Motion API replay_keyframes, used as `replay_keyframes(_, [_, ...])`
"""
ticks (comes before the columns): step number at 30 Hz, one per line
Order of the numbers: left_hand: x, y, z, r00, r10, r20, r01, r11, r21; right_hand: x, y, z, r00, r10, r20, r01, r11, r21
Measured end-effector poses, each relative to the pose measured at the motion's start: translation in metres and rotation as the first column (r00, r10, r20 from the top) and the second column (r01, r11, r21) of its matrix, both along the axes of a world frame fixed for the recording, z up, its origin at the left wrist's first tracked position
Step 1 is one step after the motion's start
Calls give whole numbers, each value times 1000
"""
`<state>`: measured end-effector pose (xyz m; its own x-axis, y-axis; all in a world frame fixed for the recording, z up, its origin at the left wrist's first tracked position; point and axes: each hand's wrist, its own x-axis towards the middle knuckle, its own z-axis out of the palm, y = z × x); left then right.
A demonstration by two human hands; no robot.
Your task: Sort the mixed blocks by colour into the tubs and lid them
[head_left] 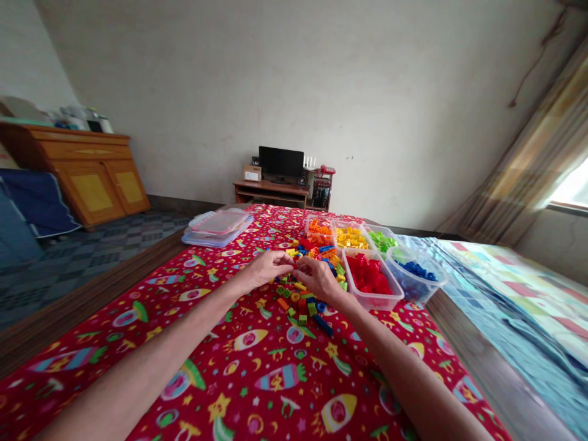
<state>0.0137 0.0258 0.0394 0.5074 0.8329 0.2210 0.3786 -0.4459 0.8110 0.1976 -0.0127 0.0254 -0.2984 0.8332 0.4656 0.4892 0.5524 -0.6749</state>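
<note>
My left hand (270, 268) and my right hand (318, 277) meet over a mixed pile of toy building bricks (301, 301) on the red patterned cloth. The fingers of both are pinched together, tip to tip. Whatever lies between them is too small to make out. Loose pieces in orange, green, yellow, blue and red spread around and below the hands, with a long blue brick (323, 324) nearest me. Right of my right hand is a clear tub (376, 301) of red bricks (367, 274).
Behind it stand clear containers of orange bricks (319, 228), yellow bricks (351, 237) and green bricks (383, 241). A round tub (430, 286) holds blue bricks. Stacked plastic lids (215, 223) lie at the far left of the cloth. A bed (519, 288) adjoins the table's right edge.
</note>
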Motion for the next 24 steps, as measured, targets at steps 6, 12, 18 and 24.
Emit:
replay_keyframes(6, [1, -8, 7, 989, 89, 114, -78, 992, -101, -12, 4, -5, 952, 11, -304, -56, 989, -138])
replay_keyframes(12, [3, -16, 17, 991, 107, 80, -97, 987, -130, -11, -5, 1, 984, 55, -169, -56, 998, -1])
replay_keyframes(18, [0, -12, 9, 996, 89, 26, -86, 993, -82, -5, -5, 9, 997, -74, -23, 75, 994, 77])
replay_keyframes(24, [-2, -7, 4, 994, 40, -104, -36, 998, 46, 43, -9, 59, 874, -338, 348, 268, 934, 235])
